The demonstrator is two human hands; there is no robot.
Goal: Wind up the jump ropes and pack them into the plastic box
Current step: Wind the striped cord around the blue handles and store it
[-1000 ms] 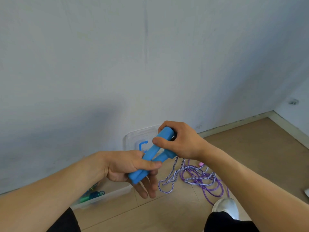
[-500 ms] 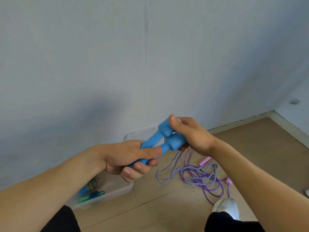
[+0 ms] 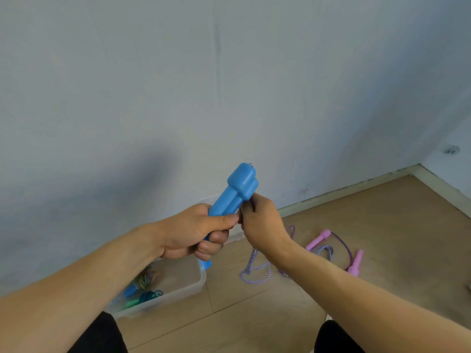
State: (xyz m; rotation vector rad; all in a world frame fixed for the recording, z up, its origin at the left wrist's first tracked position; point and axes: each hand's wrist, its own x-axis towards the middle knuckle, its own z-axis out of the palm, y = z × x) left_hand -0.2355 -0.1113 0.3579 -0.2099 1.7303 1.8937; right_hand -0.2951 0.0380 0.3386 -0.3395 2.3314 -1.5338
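On the floor (image 3: 369,220) by the wall, the plastic box (image 3: 183,289) waits. The left hand (image 3: 193,230) fists both blue handles (image 3: 234,194); the right hand (image 3: 260,222) pinches their striped rope (image 3: 251,261). Likely starting winding: next, loop it around the handles.

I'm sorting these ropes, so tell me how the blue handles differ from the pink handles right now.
The blue handles are thick, pressed together side by side and held up in the left hand; the pink handles are thinner and lie apart on the floor, with no hand on them. Both pairs have a wider knob at one end.
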